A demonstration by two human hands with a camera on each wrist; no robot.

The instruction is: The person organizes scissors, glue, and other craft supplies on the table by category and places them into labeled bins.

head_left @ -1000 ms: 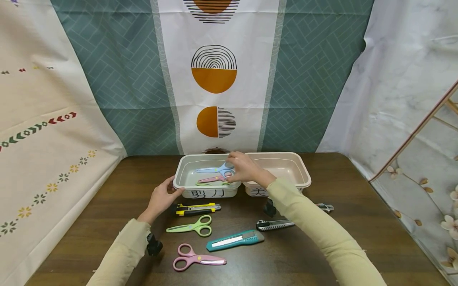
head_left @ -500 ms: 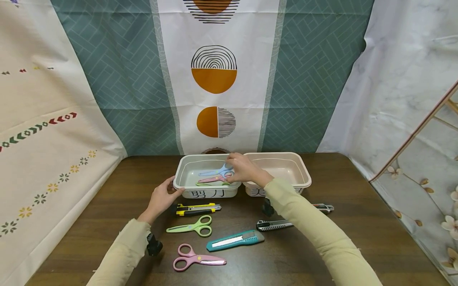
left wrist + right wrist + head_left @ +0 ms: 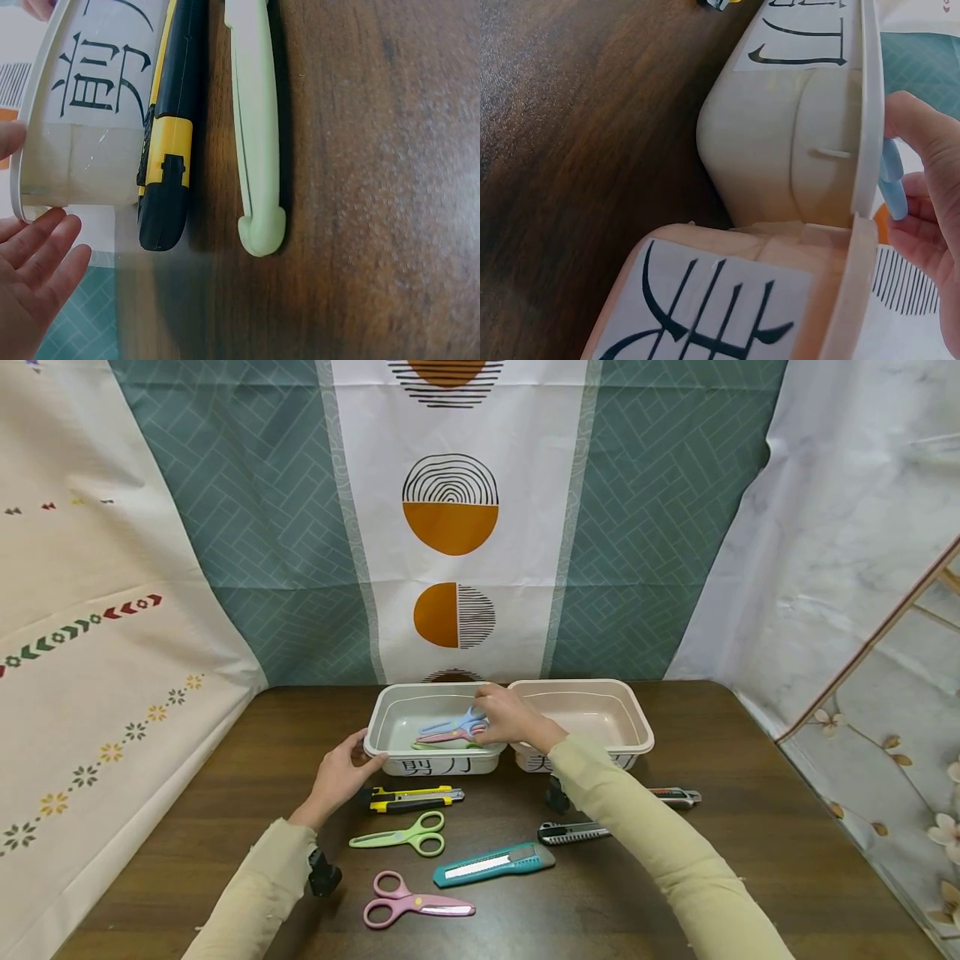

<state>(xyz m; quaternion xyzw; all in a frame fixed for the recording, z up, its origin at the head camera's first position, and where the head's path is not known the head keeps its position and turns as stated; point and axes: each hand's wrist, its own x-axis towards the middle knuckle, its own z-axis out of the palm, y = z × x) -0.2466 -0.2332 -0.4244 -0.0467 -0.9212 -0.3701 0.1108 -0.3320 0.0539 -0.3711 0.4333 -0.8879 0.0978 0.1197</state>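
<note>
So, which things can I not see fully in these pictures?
Head view: blue scissors, handles partly behind right hand; black-tipped cutter, right end behind right sleeve.
Left wrist view: green scissors, cut off by top edge.
Right wrist view: inside of left bin, behind its wall.

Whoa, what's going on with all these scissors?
Someone's right hand is holding blue scissors in or just over the left bin, where pink scissors and green scissors lie. The left hand holds that bin. Another green pair, another pink pair and some cutters are on the table.
</note>
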